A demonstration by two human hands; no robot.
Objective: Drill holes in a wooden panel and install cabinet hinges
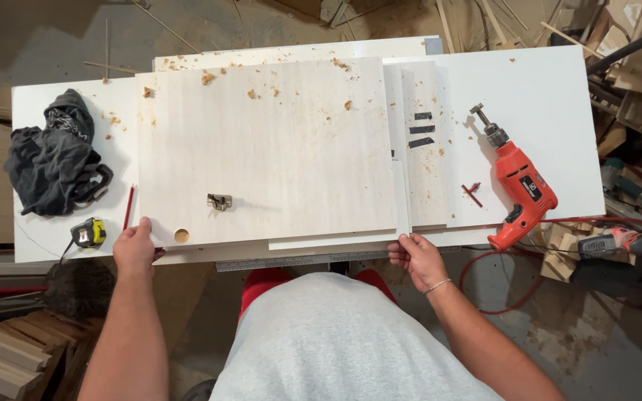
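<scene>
A pale wood-grain panel [276, 141] lies flat on the white worktable [551, 82], strewn with sawdust. It has a round bored hole [181, 235] near its front left corner and a metal hinge [219, 201] resting on it. My left hand [135, 247] grips the panel's front left corner. My right hand [416, 258] holds the front right corner, where thinner white boards [425, 148] lie stacked under and beside the panel.
A red electric drill [521, 189] lies at the right with a small red chuck key [472, 193] beside it. A dark cloth [53, 156], yellow tape measure [89, 232] and red pencil [128, 207] sit left. A steel ruler [291, 261] lies along the front edge. Wood scraps surround the table.
</scene>
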